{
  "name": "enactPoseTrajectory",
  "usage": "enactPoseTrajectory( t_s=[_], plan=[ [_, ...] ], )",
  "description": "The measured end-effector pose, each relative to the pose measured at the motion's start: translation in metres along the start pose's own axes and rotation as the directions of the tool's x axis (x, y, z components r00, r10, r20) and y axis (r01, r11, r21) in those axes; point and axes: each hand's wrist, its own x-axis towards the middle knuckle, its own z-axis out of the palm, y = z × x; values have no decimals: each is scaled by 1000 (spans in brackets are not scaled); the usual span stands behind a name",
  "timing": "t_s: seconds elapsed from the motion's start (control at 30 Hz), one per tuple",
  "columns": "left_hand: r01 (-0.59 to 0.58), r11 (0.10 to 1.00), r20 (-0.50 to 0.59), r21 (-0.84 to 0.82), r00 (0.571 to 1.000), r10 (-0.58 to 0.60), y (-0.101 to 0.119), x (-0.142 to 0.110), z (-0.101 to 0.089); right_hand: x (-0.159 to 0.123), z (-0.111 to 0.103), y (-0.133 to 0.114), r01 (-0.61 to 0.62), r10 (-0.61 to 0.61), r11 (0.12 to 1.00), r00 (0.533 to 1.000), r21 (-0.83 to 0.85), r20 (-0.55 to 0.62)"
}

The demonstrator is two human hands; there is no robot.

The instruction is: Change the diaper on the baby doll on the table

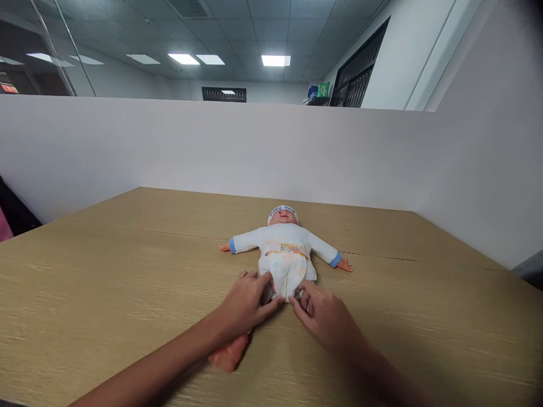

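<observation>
A baby doll (283, 233) lies on its back on the wooden table, arms spread and head away from me. It has a white top with blue cuffs and a white headband with dark lettering. Around its lower body is a white diaper (288, 271) with a coloured print along the waist. My left hand (249, 298) pinches the diaper's lower edge on the left. My right hand (326, 315) pinches that edge on the right, close to the left thumb. One doll foot (229, 353) shows under my left forearm; the other leg is hidden.
The light wooden table (127, 294) has seams across its top. A white partition (212, 147) stands along its far side and a white wall (487, 169) rises at the right. A dark and pink item (12, 212) shows at the left edge.
</observation>
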Motion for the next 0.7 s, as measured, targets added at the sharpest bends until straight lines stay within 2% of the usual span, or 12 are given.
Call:
enactPoseTrajectory(
  t_s=[0.1,0.17,0.33,0.57,0.7],
  plan=[
    [56,998,-30,26,998,-55,4,5,7,-4,8,-2,17,-21,998,997,-59,-68],
    [50,999,-33,0,998,-50,3,7,9,-7,10,-3,27,-31,999,996,-46,-80],
    [-27,994,-49,-106,999,22,-4,7,8,-10,6,-4,43,-45,999,996,-29,-76],
    [-163,948,-210,-274,972,106,-4,0,8,-18,-3,-21,32,-32,999,997,0,-66],
    [-188,938,-201,-293,971,132,-3,2,8,-18,-5,-23,24,-22,998,999,52,-27]
  ],
)
